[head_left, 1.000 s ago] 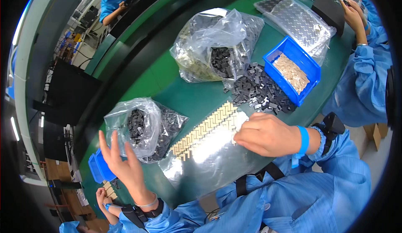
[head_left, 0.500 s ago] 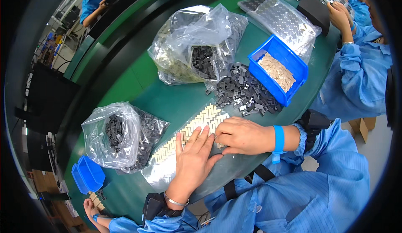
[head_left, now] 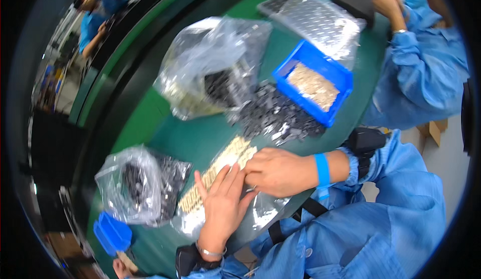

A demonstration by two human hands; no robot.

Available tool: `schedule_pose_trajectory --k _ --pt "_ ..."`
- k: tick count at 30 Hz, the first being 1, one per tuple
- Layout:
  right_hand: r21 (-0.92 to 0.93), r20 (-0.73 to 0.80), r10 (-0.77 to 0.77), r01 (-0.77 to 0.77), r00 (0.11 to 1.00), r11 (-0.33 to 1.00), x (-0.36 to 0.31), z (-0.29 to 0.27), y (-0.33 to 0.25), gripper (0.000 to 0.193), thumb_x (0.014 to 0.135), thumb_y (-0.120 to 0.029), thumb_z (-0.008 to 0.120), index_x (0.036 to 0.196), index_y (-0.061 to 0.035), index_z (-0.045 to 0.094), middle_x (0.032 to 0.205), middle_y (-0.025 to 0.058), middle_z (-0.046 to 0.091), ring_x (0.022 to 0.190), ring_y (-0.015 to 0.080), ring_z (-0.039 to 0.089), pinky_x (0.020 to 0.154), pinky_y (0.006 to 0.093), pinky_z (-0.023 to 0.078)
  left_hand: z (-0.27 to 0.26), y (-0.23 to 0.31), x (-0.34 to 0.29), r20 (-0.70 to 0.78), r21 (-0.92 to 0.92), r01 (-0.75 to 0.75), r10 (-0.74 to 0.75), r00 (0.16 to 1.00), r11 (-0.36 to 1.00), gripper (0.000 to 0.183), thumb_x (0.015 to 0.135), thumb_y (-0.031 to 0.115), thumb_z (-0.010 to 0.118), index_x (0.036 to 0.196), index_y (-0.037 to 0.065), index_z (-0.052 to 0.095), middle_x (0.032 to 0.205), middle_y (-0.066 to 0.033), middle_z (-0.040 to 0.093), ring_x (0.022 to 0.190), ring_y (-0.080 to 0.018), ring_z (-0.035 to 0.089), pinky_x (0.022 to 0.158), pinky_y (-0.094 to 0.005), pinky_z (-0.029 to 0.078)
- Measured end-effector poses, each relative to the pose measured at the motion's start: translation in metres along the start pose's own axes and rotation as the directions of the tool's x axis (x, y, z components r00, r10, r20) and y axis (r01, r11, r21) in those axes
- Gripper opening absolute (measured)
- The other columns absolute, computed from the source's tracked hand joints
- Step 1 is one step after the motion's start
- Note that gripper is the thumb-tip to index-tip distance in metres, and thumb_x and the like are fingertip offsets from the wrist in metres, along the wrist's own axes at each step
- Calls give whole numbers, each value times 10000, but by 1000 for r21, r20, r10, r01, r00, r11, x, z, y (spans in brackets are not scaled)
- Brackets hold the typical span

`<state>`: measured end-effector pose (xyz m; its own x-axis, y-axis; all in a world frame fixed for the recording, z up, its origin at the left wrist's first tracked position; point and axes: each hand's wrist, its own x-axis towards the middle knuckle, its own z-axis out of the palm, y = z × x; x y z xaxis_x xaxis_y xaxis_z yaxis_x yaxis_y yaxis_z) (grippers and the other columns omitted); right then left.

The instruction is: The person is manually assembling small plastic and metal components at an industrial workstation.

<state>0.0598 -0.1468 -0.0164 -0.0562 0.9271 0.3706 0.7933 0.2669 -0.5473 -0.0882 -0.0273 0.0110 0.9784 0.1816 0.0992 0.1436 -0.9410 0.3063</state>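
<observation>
A strip of small cream-coloured pieces (head_left: 192,199), laid in a close zigzag pattern, rests on clear plastic film (head_left: 265,212) in front of me. My left hand (head_left: 223,206) lies over the strip, its fingers stretched out and slightly spread across the pieces. Just to the right, my right hand (head_left: 280,171) is closed, thumb and bent fingers pinched together at the strip's near edge, close to the left fingertips. Blur and the fingers hide whatever sits in that pinch. A blue band circles the right wrist.
Beyond the hands lies a heap of small black pieces (head_left: 280,114), beside a large clear bag (head_left: 200,53). A blue bin (head_left: 346,81) holds beige pieces (head_left: 313,86). Left are a smaller bag (head_left: 168,181) and blue tray (head_left: 112,233). Wrapped sheets (head_left: 315,21) and a co-worker (head_left: 421,73) are at right.
The view has turned and blurred, so the bags, heap and bin sit farther left in it. Both hands stay on about the same part of the strip.
</observation>
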Motion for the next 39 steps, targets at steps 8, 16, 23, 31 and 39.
schedule_pose_trajectory --k 8,16,23,31,39 --pt "94 67 -38 32 997 995 24 27 13 229 621 -158 627 776 6 585 853 160 580 836 331 568 724 410 454 -9 2 -7 -22 -93 -34 32 999 995 428 678 125 720 1065 17 570 1057 -172 591 1015 -334 541 925 -454 363" --pt "59 8 -65 64 998 996 20 22 13 196 586 -156 643 693 4 607 770 164 606 784 327 586 680 390 466 2 3 0 1 -194 126 -128 992 973 516 631 84 759 1091 -24 551 983 -173 608 897 -285 596 937 -400 365" --pt "-6 120 -50 51 992 999 24 10 3 215 653 -228 622 734 -29 634 701 168 610 688 339 603 569 426 485 -7 10 0 73 -252 254 -243 967 934 517 622 124 775 1075 3 557 935 -141 617 835 -270 602 996 -426 270" --pt "6 139 -94 94 986 996 25 5 3 209 681 -211 595 752 -18 631 717 166 619 671 326 602 561 421 479 -11 5 -3 90 -98 207 -198 976 974 513 638 201 775 1078 62 550 924 -101 626 877 -277 591 1016 -537 168" --pt "4 55 -110 110 992 994 16 -11 -11 192 714 -181 557 752 -8 632 721 161 618 661 319 601 556 413 476 -12 8 1 99 -69 199 -192 976 978 507 642 233 772 1073 77 556 941 -111 627 894 -277 587 1026 -527 167"
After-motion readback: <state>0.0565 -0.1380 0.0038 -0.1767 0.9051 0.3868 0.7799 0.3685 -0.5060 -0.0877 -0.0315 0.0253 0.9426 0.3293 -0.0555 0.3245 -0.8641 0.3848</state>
